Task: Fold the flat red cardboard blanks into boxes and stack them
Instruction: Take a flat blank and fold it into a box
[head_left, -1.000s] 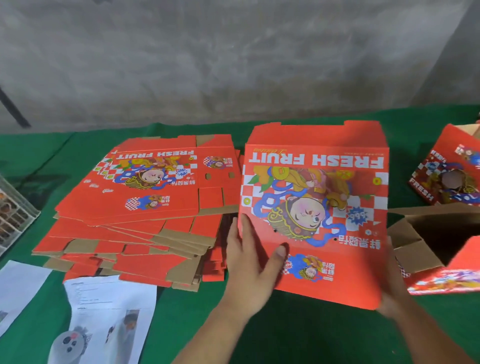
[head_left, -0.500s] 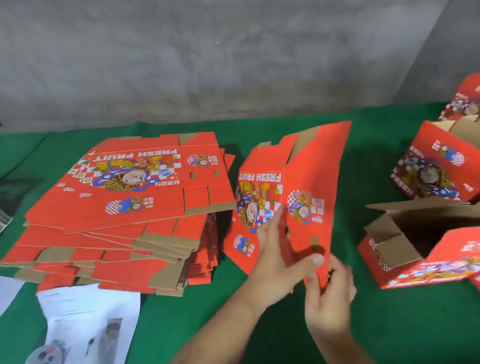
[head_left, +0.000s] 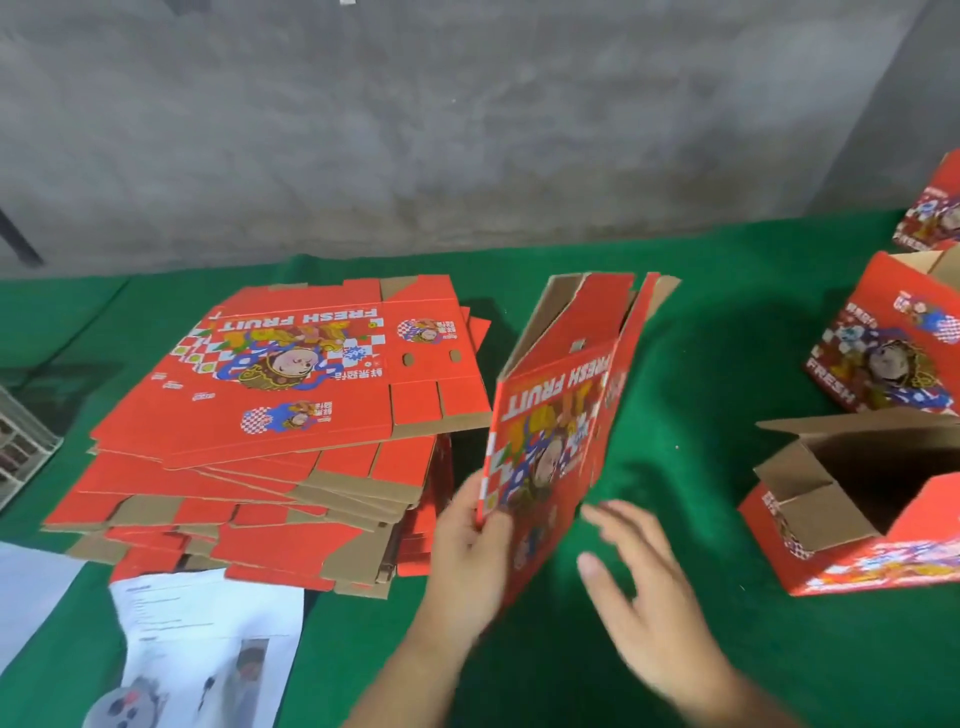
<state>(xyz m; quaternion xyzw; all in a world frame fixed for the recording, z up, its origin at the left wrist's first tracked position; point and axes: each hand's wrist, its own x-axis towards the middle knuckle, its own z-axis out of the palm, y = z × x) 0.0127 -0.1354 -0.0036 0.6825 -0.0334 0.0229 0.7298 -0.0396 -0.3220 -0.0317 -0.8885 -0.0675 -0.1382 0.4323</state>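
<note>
Hands sit nearest us: our left hand (head_left: 470, 551) pinches the lower near corner of the blank (head_left: 550, 441), thumb on the printed face; our right hand (head_left: 636, 587) hovers just beside it, fingers spread, holding nothing. We judge the step as squaring one blank into a tube; next the right hand likely needs to push the free panel out and turn in the bottom flaps. The blank stands on edge mid-table on the green cloth (head_left: 675, 395), partly open, long axis running from us toward the far edge, flaps pointing up and away. Left of it lies the flat stack (head_left: 270, 441); by the right edge sit folded boxes (head_left: 857, 519).
</note>
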